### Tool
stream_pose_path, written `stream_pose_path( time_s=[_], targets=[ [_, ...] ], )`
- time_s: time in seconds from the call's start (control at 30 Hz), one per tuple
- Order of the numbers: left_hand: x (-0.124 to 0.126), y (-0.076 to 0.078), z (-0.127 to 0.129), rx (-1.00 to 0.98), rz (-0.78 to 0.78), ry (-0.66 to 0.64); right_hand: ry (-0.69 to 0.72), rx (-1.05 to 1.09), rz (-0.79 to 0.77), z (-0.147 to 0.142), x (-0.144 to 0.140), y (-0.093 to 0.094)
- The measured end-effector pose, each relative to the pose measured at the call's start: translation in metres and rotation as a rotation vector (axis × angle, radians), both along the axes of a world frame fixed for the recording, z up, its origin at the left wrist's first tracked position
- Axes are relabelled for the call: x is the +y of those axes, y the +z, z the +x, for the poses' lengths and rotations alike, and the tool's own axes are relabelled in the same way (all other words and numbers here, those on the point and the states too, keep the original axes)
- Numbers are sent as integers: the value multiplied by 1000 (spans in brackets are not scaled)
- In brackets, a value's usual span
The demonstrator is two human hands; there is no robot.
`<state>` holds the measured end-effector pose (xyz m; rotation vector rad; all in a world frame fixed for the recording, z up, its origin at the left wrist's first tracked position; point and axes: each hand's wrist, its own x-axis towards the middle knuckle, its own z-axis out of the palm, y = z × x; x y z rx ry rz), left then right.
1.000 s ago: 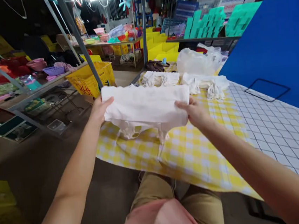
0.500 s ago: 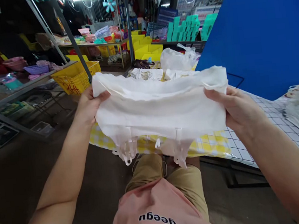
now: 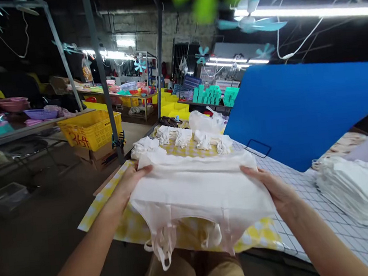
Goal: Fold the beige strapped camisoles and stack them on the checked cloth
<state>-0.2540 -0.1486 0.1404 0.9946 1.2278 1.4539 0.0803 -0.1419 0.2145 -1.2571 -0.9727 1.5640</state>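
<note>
While both hands grip white cloth (image 3: pixel 202 188) | yellow checked tablecloth (image 3: pixel 261 234) | blue board (image 3: pixel 301 109) | yellow crate (image 3: pixel 88 130)

Beside your yellow checked tablecloth (image 3: pixel 261 234) stands a blue board (image 3: pixel 301 109); you'll see a stack of white cloth (image 3: pixel 355 191) right of it, a yellow basket (image 3: pixel 88 130) far left.

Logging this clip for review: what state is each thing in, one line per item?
Left hand: grip shut on the cloth's left edge.
Right hand: grip shut on the cloth's right edge.
White folded cloth: held up flat over the table edge, straps dangling below.
Stack of white cloths: piled flat at right.
Small white bundles: lying loose on the yellow checked tablecloth.
Yellow basket: upright; contents not visible.
</note>
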Motion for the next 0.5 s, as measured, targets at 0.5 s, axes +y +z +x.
stream_pose_path(
  time_s=[0.5],
  targets=[
    [37, -128, 82, -703, -219, -332, 456, -491, 330, -108, 31, 89]
  ],
)
